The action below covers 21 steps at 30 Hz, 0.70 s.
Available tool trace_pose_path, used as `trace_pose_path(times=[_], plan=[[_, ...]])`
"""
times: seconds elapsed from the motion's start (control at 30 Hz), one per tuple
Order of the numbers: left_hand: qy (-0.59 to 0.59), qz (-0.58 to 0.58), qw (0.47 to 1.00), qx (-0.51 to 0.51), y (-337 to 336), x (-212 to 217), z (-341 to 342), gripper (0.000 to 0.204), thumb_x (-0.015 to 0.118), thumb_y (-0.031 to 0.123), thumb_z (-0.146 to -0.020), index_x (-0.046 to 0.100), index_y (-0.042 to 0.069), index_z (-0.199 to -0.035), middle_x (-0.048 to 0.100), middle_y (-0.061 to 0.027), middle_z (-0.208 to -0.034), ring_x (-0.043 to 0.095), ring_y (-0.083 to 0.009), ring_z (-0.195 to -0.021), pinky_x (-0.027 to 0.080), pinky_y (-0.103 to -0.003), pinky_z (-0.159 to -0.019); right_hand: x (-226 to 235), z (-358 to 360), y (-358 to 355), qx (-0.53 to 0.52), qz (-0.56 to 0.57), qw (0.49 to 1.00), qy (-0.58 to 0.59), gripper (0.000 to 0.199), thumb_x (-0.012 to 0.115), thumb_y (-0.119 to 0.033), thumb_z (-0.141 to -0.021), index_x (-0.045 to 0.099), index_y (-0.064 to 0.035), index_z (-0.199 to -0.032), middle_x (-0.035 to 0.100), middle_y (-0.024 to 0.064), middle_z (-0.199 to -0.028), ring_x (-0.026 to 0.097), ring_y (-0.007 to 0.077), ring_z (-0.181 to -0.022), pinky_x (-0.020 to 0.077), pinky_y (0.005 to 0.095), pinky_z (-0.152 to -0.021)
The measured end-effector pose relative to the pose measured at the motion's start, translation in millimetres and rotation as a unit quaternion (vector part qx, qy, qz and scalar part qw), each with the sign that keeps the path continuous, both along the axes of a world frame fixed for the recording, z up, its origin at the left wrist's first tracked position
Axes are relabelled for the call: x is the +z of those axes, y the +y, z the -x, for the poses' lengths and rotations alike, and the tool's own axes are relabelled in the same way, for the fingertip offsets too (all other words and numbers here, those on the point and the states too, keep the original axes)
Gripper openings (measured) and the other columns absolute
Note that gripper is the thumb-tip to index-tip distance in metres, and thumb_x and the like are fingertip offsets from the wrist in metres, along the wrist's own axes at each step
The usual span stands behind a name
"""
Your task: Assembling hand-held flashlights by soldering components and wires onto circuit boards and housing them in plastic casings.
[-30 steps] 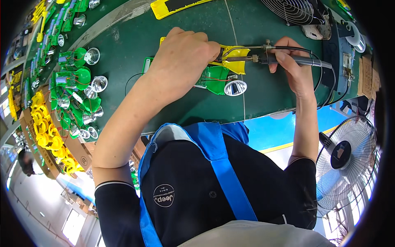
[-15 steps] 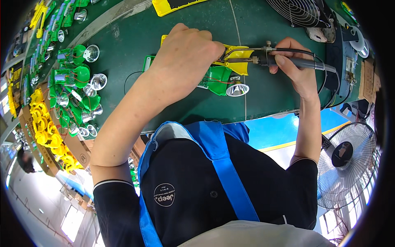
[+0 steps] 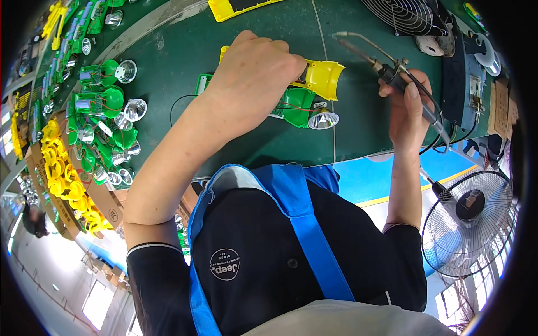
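Observation:
My left hand (image 3: pixel 252 81) lies over a yellow torch shell (image 3: pixel 322 78) and the green inner part (image 3: pixel 297 106) beside it, pressing them onto the green work mat (image 3: pixel 185 50). A silver reflector cup (image 3: pixel 324 119) with thin wires sits at the green part's near end. My right hand (image 3: pixel 406 106) grips a soldering iron (image 3: pixel 392 70); its tip points up and to the left, lifted clear of the yellow shell. The iron's black cable runs off to the right.
Several green torch parts with silver reflectors (image 3: pixel 103 106) lie along the mat's left side, with yellow shells (image 3: pixel 64 185) in a box beyond them. A small fan grille (image 3: pixel 406 14) stands at the top right, a floor fan (image 3: pixel 471 224) at the lower right, and a dark device (image 3: pixel 465 84) right of the iron.
My right hand has drawn the soldering iron away from the yellow shell, up and to the right. My left hand stays on the parts.

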<state>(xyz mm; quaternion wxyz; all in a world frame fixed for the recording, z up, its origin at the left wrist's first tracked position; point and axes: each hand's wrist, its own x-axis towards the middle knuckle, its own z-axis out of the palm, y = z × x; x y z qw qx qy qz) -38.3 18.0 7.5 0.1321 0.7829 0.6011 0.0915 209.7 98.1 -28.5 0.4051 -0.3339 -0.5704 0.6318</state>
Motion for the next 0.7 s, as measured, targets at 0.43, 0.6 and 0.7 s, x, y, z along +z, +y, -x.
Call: trace_pose_path(times=[0.43,0.6,0.7], plan=[[0.003,0.003,1.0,-0.007,0.2,3.8,-0.9,0.009,0.057,0.007,-0.073,0.065,0.008,-0.078,0.06,-0.0095,-0.071,0.061,-0.0257,-0.076,0.04,-0.037,-0.069,-11.5,39.2,-44.7,0.02,-0.198,0.978,-0.064,0.031,0.054,-0.024,-0.091,0.038,-0.0029,-0.109,0.065,0.0164,-0.088,0.06,0.0189,-0.087,0.0407,0.0319,-0.086],[-0.009,-0.022,1.0,-0.003,-1.1,-0.8,0.0,0.007,0.058,0.008,-0.073,0.064,0.007,-0.075,0.061,-0.0102,-0.07,0.061,-0.0263,-0.075,0.04,-0.037,-0.067,-13.5,40.4,-47.3,-0.003,-0.182,0.982,-0.051,0.031,0.054,-0.023,-0.091,0.039,-0.0038,-0.11,0.064,0.016,-0.089,0.059,0.0181,-0.087,0.0402,0.0312,-0.085],[-0.004,-0.021,1.0,-0.004,-1.3,-1.0,-0.6,0.006,0.058,0.008,-0.072,0.064,0.007,-0.074,0.061,-0.0103,-0.069,0.061,-0.0266,-0.074,0.04,-0.037,-0.066,-10.4,41.6,-48.8,-0.01,-0.169,0.984,-0.059,0.031,0.054,-0.023,-0.091,0.039,-0.0038,-0.11,0.063,0.0153,-0.088,0.06,0.0178,-0.086,0.0417,0.0297,-0.08]])
